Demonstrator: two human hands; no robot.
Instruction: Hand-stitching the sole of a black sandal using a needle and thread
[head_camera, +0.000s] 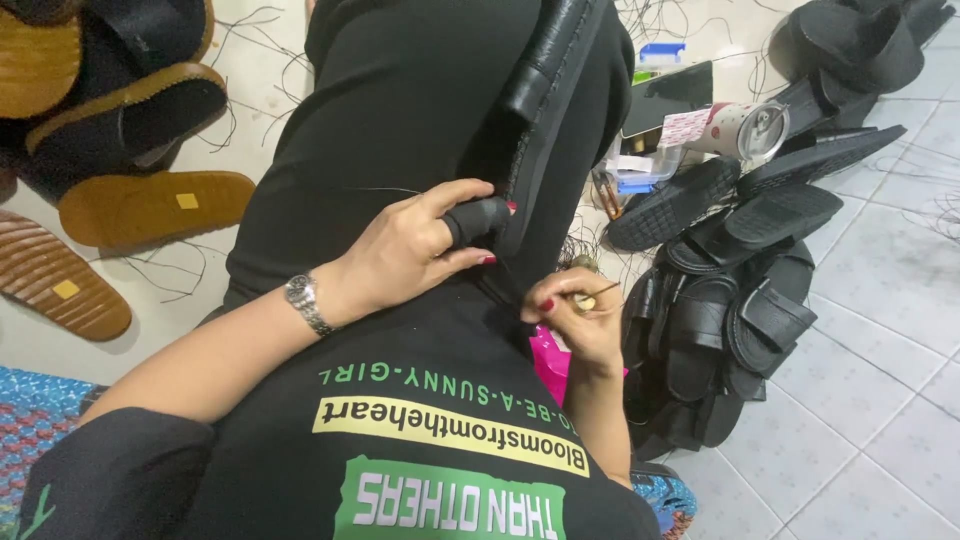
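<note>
Black shirt (400, 440) w/ green, yellow and white printed bands is filling the bottom of the view, nearest the lens. Above it, left hand (415, 245), watch on wrist, is gripping the edge of a black sandal sole (545, 110) standing upright against the lap; the forefinger is wearing a black finger guard (478, 220) and is pressing on the rim. Right hand (580, 315) is pinching a thin needle-like tool (590, 294) between thumb and fingers, just beside the sole's lower edge, so it's closed narrow on that tool. A thin thread (385, 190) is running across the lap toward the left hand.

Progress, as a judgement: edge stitching looks underway near the lower rim; can't tell how much of the rim is done, since most of it is hidden.

Black sandals (720, 290) are lying heaped to the right on grey tile floor (880, 400); tan soles (150, 205) are lying to the left w/ small yellow square stickers.

Packaging etc.: a cylindrical cup (740, 128) w/ red-and-white pattern is lying on its side top right, a small blue-and-white box (660, 52) behind it, a pink bag (548, 365) under the right hand.
</note>
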